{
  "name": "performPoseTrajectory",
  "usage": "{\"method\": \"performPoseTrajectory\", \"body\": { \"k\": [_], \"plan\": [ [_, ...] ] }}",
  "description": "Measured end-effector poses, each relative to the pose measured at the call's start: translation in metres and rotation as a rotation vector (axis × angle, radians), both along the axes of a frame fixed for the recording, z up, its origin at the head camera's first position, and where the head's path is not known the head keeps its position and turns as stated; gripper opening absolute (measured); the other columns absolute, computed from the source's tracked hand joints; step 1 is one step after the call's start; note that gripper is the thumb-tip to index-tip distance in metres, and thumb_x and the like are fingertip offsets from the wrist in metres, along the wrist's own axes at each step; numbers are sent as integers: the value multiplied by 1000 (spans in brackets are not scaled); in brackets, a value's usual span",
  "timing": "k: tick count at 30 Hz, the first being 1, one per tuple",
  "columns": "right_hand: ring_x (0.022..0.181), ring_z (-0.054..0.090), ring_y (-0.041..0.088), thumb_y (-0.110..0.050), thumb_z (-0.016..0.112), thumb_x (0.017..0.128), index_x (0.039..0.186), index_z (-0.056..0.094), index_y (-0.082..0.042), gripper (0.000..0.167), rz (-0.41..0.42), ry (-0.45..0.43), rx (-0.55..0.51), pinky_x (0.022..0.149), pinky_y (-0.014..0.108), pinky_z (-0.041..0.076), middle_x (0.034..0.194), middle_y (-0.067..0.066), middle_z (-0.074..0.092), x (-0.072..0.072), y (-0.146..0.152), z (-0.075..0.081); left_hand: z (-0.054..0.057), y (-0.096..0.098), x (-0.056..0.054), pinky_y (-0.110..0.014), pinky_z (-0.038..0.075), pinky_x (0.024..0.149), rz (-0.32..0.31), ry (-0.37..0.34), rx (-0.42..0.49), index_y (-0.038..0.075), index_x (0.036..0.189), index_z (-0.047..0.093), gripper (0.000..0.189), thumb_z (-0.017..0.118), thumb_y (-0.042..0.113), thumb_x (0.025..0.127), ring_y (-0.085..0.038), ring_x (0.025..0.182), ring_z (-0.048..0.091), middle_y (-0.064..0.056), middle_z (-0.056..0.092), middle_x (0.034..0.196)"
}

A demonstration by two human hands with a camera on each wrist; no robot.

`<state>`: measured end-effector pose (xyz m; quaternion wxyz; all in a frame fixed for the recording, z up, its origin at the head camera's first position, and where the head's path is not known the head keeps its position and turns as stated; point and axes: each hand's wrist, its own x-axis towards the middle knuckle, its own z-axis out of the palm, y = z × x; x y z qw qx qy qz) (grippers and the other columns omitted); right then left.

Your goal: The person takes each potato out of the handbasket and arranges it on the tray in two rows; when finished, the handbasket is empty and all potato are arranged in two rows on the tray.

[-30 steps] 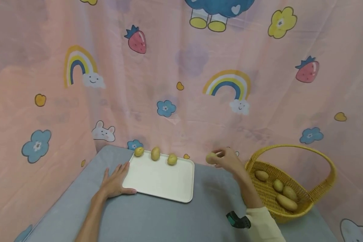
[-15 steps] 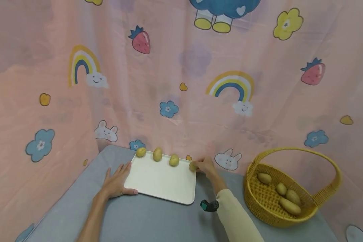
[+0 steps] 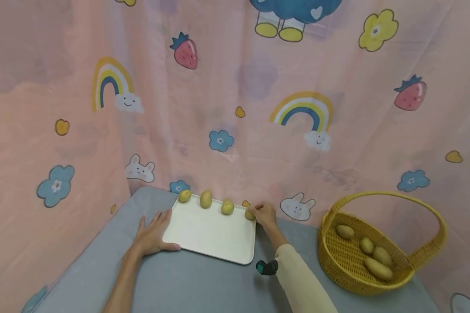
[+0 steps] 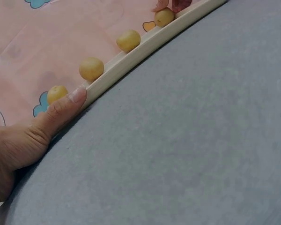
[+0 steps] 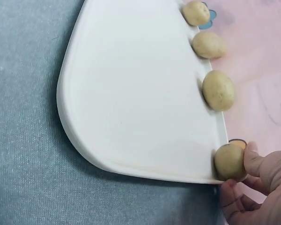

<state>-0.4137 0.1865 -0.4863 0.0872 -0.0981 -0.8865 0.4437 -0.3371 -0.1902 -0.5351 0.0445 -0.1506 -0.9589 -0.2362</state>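
Note:
A white rectangular tray (image 3: 211, 232) lies on the grey cloth. Along its far edge stand three potatoes: a small one (image 3: 185, 195) at the left corner, a longer one (image 3: 206, 199), and a round one (image 3: 227, 207). My right hand (image 3: 265, 214) pinches another potato (image 5: 230, 161) at the far right corner; in the right wrist view the thumb is against it and it sits on the tray. My left hand (image 3: 153, 234) rests at the tray's left side with fingers spread, the thumb along the near edge. Its thumb (image 4: 63, 108) touches the rim in the left wrist view.
A yellow wicker basket (image 3: 338, 271) with a tall handle stands to the right on the grey table (image 3: 203, 282). Several potatoes lie inside, among them a long one (image 3: 377, 268). A pink printed curtain (image 3: 235, 169) hangs directly behind the table.
My right hand has carried its potato leftward from above the table to the tray's far right corner and stays there. The left hand keeps its place; the view has shifted slightly.

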Motion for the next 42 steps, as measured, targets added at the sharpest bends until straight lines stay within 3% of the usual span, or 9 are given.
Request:
{"method": "performPoseTrajectory", "body": {
  "k": [3,7,11,16,18,23,27,32,42],
  "plan": [
    [76,65,23,-20,77,93,93,72,4,25,7,-5,35,62,28,52,89,17,73,-1,6,-3,-2,3,-1,-82,4,119,-11,2,5,-4,164,22,137,80,77,69,-51,157,27,-24,28,171],
    [70,61,23,-30,70,99,89,69,3,35,31,-22,58,59,30,51,81,13,67,-1,11,-6,-4,3,-1,-81,4,120,-7,-4,5,-4,164,21,137,80,76,69,-51,157,27,-25,28,170],
    [84,65,30,-31,61,105,104,68,7,39,32,-74,106,73,39,56,97,20,70,5,10,6,-5,1,-1,-81,4,120,2,-17,-10,-4,164,21,138,81,75,69,-51,157,26,-26,29,170],
    [108,64,39,-33,57,107,121,61,5,41,89,-80,173,93,53,54,123,27,67,27,14,35,-2,-1,-1,-82,3,119,-2,-15,7,-5,164,20,138,82,74,69,-52,157,25,-26,28,170],
    [107,64,37,-33,56,107,123,60,3,39,124,-92,174,90,51,54,123,26,67,37,17,47,-1,-1,0,-82,2,119,-1,-17,10,-5,164,20,138,82,74,69,-52,157,25,-26,28,170],
    [87,71,27,-28,58,106,123,62,2,35,232,-95,220,71,36,56,110,23,72,63,28,71,-1,1,3,-82,3,120,2,-18,4,-5,164,20,138,82,74,69,-52,157,26,-27,29,170],
    [77,75,23,-26,59,106,124,64,3,34,327,-80,237,68,33,59,102,21,76,85,40,90,-1,2,4,-82,3,119,2,-18,11,-5,164,21,138,83,73,68,-52,156,26,-27,30,169],
    [78,74,21,-26,58,107,129,64,4,37,414,-53,260,65,34,55,97,19,75,114,57,117,1,2,3,-81,3,120,1,-17,13,-5,164,21,137,83,72,69,-52,157,25,-26,28,170],
    [85,71,16,-37,54,109,137,59,3,49,412,-96,297,72,35,55,106,16,74,158,106,157,3,1,2,-81,1,120,5,-36,6,-5,164,19,137,83,71,70,-52,157,24,-27,28,170]
  ]
}}
